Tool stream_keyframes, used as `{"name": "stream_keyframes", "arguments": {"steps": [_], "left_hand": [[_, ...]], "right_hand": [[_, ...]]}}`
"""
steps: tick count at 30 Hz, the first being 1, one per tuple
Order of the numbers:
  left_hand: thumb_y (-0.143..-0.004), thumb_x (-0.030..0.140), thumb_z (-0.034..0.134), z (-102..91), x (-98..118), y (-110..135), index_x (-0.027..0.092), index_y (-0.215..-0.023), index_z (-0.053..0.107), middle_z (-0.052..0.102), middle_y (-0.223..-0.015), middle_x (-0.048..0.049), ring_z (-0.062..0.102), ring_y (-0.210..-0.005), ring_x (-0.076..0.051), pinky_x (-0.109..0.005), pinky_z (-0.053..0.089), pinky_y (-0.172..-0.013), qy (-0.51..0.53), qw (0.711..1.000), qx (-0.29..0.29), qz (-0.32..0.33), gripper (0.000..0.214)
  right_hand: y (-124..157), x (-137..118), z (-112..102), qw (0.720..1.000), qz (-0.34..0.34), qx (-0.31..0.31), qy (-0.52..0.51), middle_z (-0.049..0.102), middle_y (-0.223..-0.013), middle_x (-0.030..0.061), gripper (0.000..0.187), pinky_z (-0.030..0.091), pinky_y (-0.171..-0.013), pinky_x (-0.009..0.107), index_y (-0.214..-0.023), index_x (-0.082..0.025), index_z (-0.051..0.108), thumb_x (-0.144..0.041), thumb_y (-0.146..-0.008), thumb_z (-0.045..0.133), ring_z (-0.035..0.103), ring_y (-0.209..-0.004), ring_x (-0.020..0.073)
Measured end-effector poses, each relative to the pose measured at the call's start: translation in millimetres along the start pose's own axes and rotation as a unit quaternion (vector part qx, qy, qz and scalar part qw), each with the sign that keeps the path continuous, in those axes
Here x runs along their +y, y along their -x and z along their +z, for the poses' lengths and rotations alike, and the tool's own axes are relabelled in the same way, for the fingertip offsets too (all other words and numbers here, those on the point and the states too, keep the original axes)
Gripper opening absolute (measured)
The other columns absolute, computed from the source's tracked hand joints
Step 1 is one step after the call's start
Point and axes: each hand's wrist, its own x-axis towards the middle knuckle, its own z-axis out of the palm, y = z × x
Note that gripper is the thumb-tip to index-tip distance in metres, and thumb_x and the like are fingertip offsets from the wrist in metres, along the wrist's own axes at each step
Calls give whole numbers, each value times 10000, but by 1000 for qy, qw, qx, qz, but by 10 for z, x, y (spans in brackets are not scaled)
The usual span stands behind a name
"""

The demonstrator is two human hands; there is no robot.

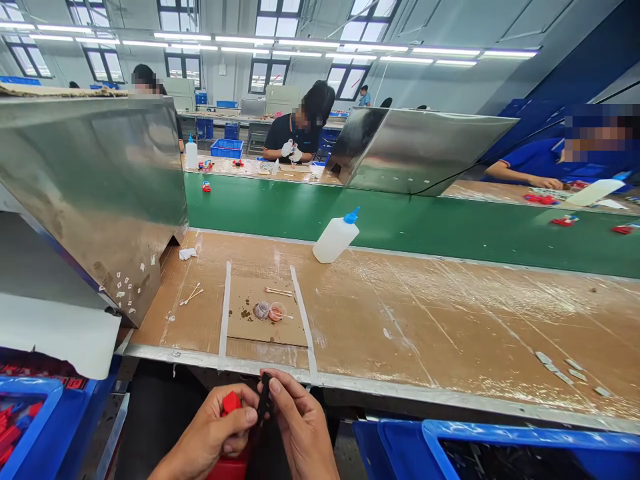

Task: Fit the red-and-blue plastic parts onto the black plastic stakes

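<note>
My left hand (215,433) is closed around a small red plastic part (231,403), held below the front edge of the workbench. My right hand (300,427) pinches a thin black plastic piece (265,399) upright against the red part. Both hands touch each other over my lap. On the bench ahead lie cotton swabs (278,291) and small blobs of glue or residue (269,311) on a taped cardboard square (250,327).
A white squeeze bottle with a blue cap (336,237) lies tilted near the green conveyor belt (425,223). Blue bins sit at the lower left (30,427) and lower right (500,450). A metal hood (95,187) stands at left. Other people work across the belt.
</note>
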Motion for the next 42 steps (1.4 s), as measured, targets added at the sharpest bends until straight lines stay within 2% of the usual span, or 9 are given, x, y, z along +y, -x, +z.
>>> {"name": "stream_keyframes", "arguments": {"steps": [5, 9, 14, 18, 21, 25, 30, 34, 42], "left_hand": [[-840, 380, 606, -94, 93, -17, 183, -1055, 674, 536, -900, -9, 382, -533, -40, -218, 211, -494, 124, 990, -54, 34, 300], [-829, 296, 635, -131, 118, -32, 194, -1117, 718, 554, -937, -31, 410, -561, -50, -215, 257, -509, 153, 986, -21, 57, 316], [-911, 287, 650, -121, 116, -38, 242, -1206, 710, 602, -1000, -48, 452, -574, -56, -208, 327, -512, 107, 990, 33, 84, 305], [-906, 316, 701, -87, 116, -30, 245, -1236, 698, 655, -984, -51, 548, -607, -81, -214, 423, -549, 46, 994, 44, 94, 337], [-863, 329, 768, -64, 115, -36, 212, -1216, 715, 681, -813, -50, 623, -735, -123, -233, 504, -736, 47, 995, 35, 83, 376], [-824, 367, 812, -52, 121, -66, 259, -1193, 742, 707, -1025, -58, 629, -923, -129, -217, 499, -864, 52, 991, 76, 99, 391], [-786, 425, 839, -24, 136, -90, 228, -1152, 763, 676, -965, -42, 573, -799, -83, -179, 497, -800, 71, 987, 96, 104, 422], [-717, 386, 900, 11, 139, -108, 234, -1149, 756, 667, -881, -25, 574, -727, -77, -207, 519, -782, 90, 985, 105, 104, 480], [-604, 483, 933, 95, 1, -177, 200, -1025, 750, 736, -965, -39, 653, -776, -165, -211, 560, -673, -58, 978, 160, 121, 540]], "right_hand": [[-66, -32, -6, 998, 5, 54, -43, 740, -899, 37, 512, 546, -716, 214, -969, -177, 746, -537, -631, 878, 655, -792, 125], [-50, -23, 9, 998, 12, 16, -55, 707, -797, 23, 521, 540, -627, 256, -1020, -174, 658, -548, -701, 832, 626, -670, 122], [-44, 84, -20, 1000, -9, 22, 10, 621, -710, -26, 563, 365, -450, 175, -1095, -160, 661, -542, -716, 825, 448, -502, 37], [-42, 152, -80, 999, -27, 28, 14, 697, -864, 25, 487, 488, -621, 187, -1148, -201, 723, -520, -784, 778, 557, -666, 69], [-25, 184, -110, 1000, -16, 16, 0, 734, -1014, 60, 522, 555, -772, 238, -1234, -235, 712, -508, -793, 774, 639, -823, 125], [1, 179, -97, 999, -28, -12, -27, 728, -1030, 52, 541, 583, -812, 270, -1319, -267, 654, -447, -821, 765, 685, -866, 146], [84, 62, 27, 999, -37, -5, -31, 731, -1034, 100, 517, 617, -762, 350, -1180, -198, 697, -447, -745, 826, 710, -810, 195], [167, -35, 148, 998, -46, 26, -45, 725, -940, 82, 498, 592, -662, 316, -1099, -184, 695, -431, -698, 858, 680, -708, 170], [224, 40, 51, 993, -91, 0, -76, 682, -868, 29, 528, 517, -587, 229, -1039, -173, 648, -543, -706, 824, 622, -597, 88]]}}
